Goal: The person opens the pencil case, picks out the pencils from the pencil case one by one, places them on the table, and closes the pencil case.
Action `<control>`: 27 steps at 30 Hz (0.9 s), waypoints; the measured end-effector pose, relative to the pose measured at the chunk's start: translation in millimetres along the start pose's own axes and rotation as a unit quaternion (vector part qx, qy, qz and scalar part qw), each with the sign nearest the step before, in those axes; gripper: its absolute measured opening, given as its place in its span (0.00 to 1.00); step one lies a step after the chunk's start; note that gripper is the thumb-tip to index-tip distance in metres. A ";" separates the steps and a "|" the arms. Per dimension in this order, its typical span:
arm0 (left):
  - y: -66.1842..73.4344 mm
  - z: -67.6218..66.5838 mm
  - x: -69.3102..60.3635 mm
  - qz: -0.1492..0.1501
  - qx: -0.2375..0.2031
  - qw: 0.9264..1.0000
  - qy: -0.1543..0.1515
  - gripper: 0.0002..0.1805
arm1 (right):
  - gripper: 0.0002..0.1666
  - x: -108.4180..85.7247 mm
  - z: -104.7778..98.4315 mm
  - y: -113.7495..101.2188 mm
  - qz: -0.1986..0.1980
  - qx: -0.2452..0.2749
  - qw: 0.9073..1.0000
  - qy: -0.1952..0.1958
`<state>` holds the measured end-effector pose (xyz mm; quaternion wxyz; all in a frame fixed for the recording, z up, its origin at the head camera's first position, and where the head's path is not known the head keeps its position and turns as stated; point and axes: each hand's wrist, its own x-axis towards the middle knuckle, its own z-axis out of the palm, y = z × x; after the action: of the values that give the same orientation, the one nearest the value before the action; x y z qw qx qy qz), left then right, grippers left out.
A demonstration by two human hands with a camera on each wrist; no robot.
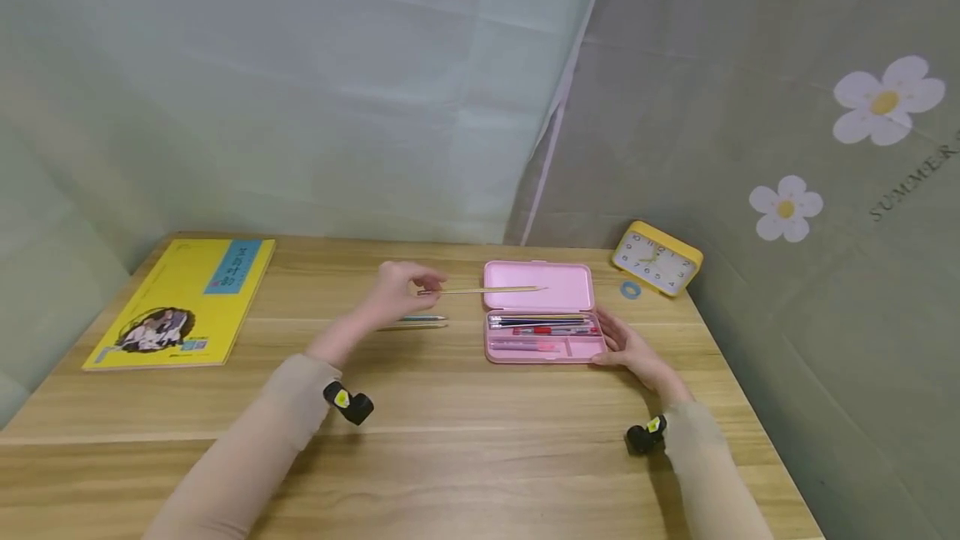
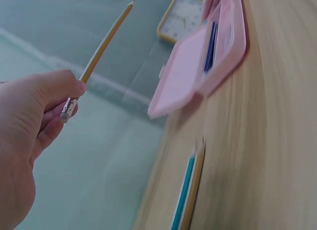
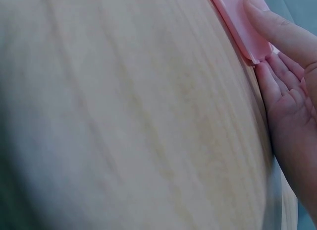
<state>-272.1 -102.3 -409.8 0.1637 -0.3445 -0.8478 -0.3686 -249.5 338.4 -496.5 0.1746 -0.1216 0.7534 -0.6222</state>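
Observation:
Between thumb and fingers my left hand (image 1: 401,286) pinches a yellow pencil (image 2: 104,46) near its eraser end, the sharpened tip pointing right. The pencil is held above the table, in front of the open lid of the pink pencil case (image 1: 491,355). My right hand (image 1: 630,350) holds the case's right end, thumb at the front corner and fingers along the far side. In the case lie several pencils (image 1: 536,322), a red pen (image 1: 543,330) and a pinkish pen (image 1: 525,347). A teal pencil (image 2: 183,193) and another yellow pencil (image 2: 194,190) lie on the table below my left hand.
A yellow book (image 1: 202,298) lies at the table's left. At the back right stands a yellow clock (image 1: 654,259), with a small blue ring (image 1: 630,290) in front of it. Curtains (image 1: 337,107) hang behind the wooden table (image 1: 465,457).

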 end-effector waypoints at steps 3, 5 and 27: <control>-11.5 -13.5 -16.7 -0.021 0.002 1.000 0.010 0.12 | 0.59 0.7 -0.2 1.2 -0.001 0.001 1.000 0.000; -20.1 -21.1 -27.9 -0.035 0.005 0.999 0.012 0.11 | 0.59 0.9 -0.7 1.9 0.000 0.000 1.000 0.000; -73.8 -54.9 -115.3 -0.172 0.014 0.985 -0.025 0.12 | 0.57 -0.7 -0.8 -0.3 0.004 -0.015 1.000 -0.003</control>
<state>-241.0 -232.4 -471.8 0.0814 -0.2006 -0.9034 -0.3702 -249.3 339.4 -495.9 0.1771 -0.1233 0.7626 -0.6098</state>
